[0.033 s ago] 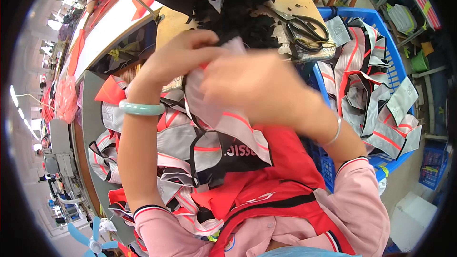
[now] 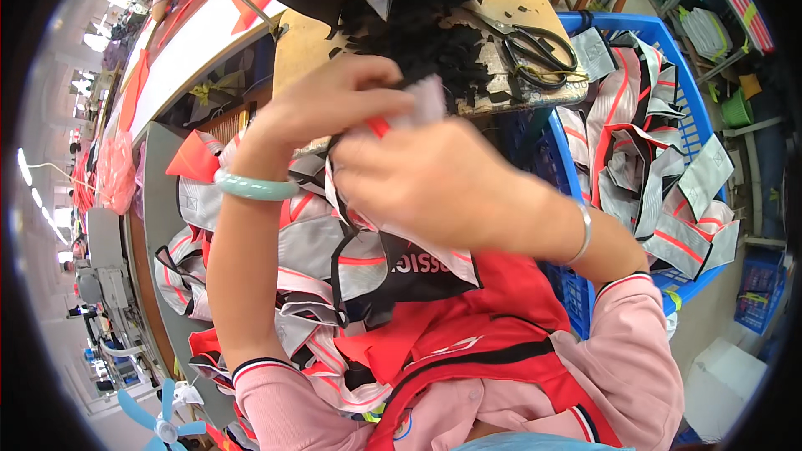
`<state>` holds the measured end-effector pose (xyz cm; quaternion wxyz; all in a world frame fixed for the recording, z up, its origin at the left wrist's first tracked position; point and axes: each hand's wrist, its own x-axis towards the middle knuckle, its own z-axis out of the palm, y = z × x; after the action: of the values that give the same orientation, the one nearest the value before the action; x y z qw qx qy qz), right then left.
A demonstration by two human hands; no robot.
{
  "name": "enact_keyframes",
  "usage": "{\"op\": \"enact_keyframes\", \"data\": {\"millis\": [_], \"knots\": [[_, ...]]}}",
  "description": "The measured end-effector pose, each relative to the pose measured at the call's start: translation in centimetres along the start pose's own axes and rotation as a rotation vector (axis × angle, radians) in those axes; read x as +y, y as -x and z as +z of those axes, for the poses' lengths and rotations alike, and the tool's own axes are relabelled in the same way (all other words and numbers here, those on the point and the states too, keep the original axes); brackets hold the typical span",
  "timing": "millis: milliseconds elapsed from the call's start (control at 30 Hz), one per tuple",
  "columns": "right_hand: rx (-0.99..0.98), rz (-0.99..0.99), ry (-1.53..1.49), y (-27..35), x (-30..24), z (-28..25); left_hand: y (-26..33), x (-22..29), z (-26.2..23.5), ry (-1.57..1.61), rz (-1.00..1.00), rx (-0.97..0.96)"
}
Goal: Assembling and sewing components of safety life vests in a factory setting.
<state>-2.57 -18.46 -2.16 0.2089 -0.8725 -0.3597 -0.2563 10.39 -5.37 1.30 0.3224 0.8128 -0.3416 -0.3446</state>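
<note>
Left hand: (image 2: 334,100) raised in front of the head camera, fingers curled over the top edge of a grey fabric piece (image 2: 422,100) with red trim, pinching it
Right hand: (image 2: 426,179) just below and to the right, touching the left hand, fist-like grasp on the same fabric piece from the near side
Key relation: the fabric piece sits between the two hands, its free end sticking up and right past the left fingertips; the rest hangs down toward the lap, so its long axis runs roughly top to bottom; both hands are on it, the left nearer the upper end
Wrists: a pale green bangle (image 2: 255,188) on the left, a thin silver bracelet (image 2: 582,234) on the right, pink sleeves with striped cuffs
Lap pile: (image 2: 334,259) many cut panels of grey, red and black cloth, soft and floppy, some with a slight sheen
Counter: (image 2: 510,0) wooden top beyond the hands, strewn with black fabric scraps (image 2: 426,33)
Scissors: (image 2: 535,50) large, dark-handled, lying flat on the counter to the right of the scraps
Crate: (image 2: 693,83) blue plastic, at the right, filled with more grey and red panels
Fan: (image 2: 163,422) small, blue-bladed, at lower left
</note>
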Motion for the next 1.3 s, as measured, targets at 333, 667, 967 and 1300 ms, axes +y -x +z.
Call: {"op": "enact_keyframes", "data": {"millis": [333, 667, 967, 1300], "knots": [[-0.518, 0.191, 0.246, 0.4, -2.3, -0.4, -1.8, 1.9, 5.8, 0.267, 0.050, -0.132], [-0.436, 0.346, 0.122, 5.7, 1.3, 0.0, 2.5, -6.2, 11.7, 0.360, 0.249, 0.255], [-0.264, 0.545, -0.289, 6.3, 1.9, -2.3, 3.1, -7.9, 14.1, -0.243, 0.420, 0.545], [0.000, 0.765, -0.448, 3.7, 4.3, -4.3, 5.6, -1.6, 7.1, 0.062, 0.160, 0.620]]}}
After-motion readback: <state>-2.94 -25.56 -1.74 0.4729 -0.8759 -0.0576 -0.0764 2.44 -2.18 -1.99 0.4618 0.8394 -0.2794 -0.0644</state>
